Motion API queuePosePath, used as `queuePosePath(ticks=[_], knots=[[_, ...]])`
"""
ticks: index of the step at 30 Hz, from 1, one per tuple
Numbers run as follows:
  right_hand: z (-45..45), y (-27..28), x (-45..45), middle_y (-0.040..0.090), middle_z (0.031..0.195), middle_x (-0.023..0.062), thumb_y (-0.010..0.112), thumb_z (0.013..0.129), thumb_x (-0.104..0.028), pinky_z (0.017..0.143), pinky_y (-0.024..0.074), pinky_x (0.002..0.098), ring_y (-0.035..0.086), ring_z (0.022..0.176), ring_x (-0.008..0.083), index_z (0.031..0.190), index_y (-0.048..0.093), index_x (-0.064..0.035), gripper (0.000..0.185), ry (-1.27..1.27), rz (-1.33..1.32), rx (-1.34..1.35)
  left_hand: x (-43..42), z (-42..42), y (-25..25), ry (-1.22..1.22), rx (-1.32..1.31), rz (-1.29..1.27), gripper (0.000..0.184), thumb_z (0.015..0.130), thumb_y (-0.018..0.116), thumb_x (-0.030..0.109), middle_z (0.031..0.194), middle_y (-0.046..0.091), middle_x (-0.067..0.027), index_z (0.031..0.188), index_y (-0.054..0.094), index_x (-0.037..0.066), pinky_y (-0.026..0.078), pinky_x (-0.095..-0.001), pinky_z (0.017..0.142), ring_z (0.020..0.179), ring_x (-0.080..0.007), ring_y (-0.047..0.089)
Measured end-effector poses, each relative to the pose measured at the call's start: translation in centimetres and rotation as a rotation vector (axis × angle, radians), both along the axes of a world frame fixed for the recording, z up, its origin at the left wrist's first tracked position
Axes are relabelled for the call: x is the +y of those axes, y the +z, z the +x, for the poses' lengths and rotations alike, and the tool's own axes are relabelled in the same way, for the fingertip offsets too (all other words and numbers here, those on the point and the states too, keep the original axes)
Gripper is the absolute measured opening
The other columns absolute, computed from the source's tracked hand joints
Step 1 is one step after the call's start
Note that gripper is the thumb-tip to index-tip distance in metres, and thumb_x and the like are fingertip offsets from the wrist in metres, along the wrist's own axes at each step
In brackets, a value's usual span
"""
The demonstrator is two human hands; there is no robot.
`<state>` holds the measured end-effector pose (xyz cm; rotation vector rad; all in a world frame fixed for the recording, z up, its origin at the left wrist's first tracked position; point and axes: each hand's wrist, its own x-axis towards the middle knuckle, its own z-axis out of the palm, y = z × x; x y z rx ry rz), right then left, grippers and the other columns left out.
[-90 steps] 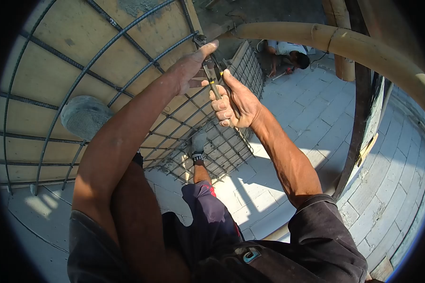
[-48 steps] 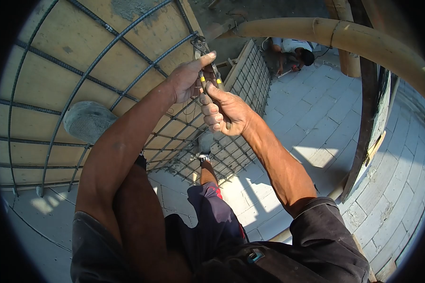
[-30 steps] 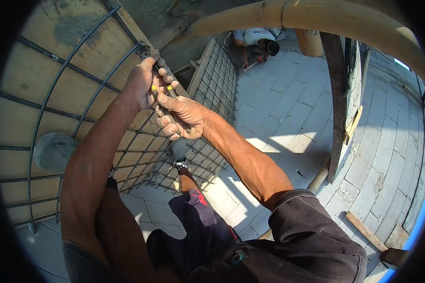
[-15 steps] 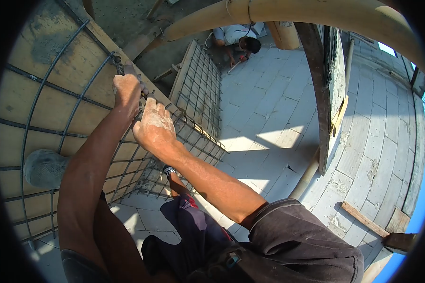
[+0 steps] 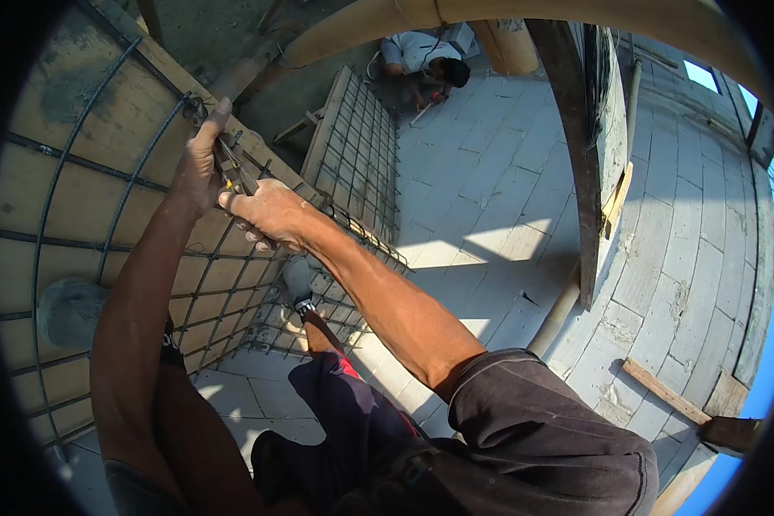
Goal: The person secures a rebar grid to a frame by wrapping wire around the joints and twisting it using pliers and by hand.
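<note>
At the upper left, pliers with yellow marks on their handles (image 5: 229,163) point up toward a rebar end at the board's edge. My right hand (image 5: 267,211) is wrapped round the handles. Beside the tool's head, my left hand (image 5: 200,163) has its thumb raised near the rebar end; its other fingers are mostly hidden, so what it grips cannot be made out. Curved rebar (image 5: 138,168) crosses the plywood board (image 5: 103,202) under my left arm. A finer steel mesh (image 5: 232,288) continues below my hands.
A co-worker (image 5: 421,53) crouches at the top, holding a tool near the pale block floor (image 5: 490,189). A bamboo pole (image 5: 361,30) arches overhead. A dark upright plank (image 5: 576,155) stands to the right. My feet rest on the mesh (image 5: 299,279) and rebar (image 5: 73,311).
The view has shifted right, so the board and my hands appear further left. My right hand has turned from back-up over the tool to its side, and the pliers' handles show again.
</note>
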<state>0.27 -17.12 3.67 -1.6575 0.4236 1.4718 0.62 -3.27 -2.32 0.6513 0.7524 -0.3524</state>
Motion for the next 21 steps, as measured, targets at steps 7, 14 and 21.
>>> queuePosePath(ticks=[7, 14, 21], knots=[[-1.1, -2.5, -1.3, 0.051, 0.066, -0.0055, 0.070, 0.095, -0.036, 0.046, 0.0370, 0.0232, 0.046, 0.052, 0.0052, 0.093, 0.057, -0.0112, 0.028, -0.528, 0.573, 0.695, 0.2, 0.3, 1.0, 0.096, -0.007, -0.369, 0.032, 0.101, 0.057, 0.040, 0.064, 0.047, 0.0041, 0.082, 0.051, 0.016, 0.051, -0.0309, 0.060, 0.058, -0.0102, 0.052], [-0.8, -4.5, -2.8, 0.058, 0.066, -0.0034, 0.073, 0.093, -0.033, 0.046, 0.0403, 0.0252, 0.048, 0.051, 0.0067, 0.090, 0.066, -0.0091, 0.025, -0.522, 0.670, 0.795, -1.0, 1.3, 1.6, 0.095, 0.184, -0.079, 0.036, 0.103, 0.052, 0.036, 0.055, 0.031, 0.0062, 0.075, 0.040, 0.017, 0.035, -0.0281, 0.049, 0.045, -0.0083, 0.033], [-1.0, -4.5, -2.6, 0.070, 0.082, 0.0133, 0.076, 0.083, -0.034, 0.062, 0.0567, 0.0408, 0.071, 0.074, 0.0247, 0.109, 0.060, -0.0006, 0.045, -0.116, 0.278, 0.173, -1.8, 1.6, 0.2, 0.102, 0.272, 0.067, 0.034, 0.102, 0.051, 0.034, 0.057, 0.028, 0.0058, 0.075, 0.042, 0.015, 0.034, -0.0294, 0.049, 0.046, -0.0094, 0.030]])
